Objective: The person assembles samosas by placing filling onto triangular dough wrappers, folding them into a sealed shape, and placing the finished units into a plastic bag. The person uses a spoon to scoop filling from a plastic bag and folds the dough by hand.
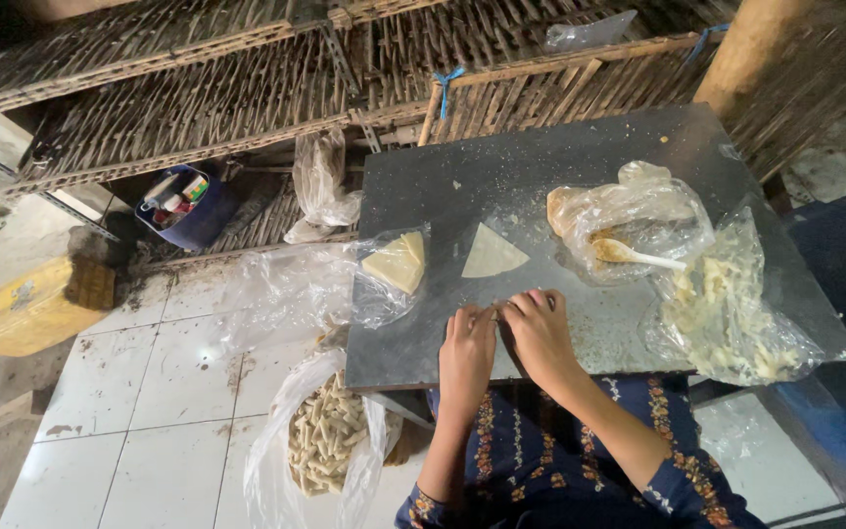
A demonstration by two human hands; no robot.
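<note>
both hands, left hand (466,345) and right hand (538,328), curl nearly closed, pressing a small roll on the board (423,323); i judge even pressure best; triangular wrapper (491,253) just beyond the fingertips.

The light is dim and cool, coming from above. It brightens the white floor tiles (149,392) and puts a soft shine on the dark board (540,167). The plastic bags (638,211) give small glare. The corners fall into deep shadow. Straight lines bend at the edges, and fine details look slightly soft.
</note>
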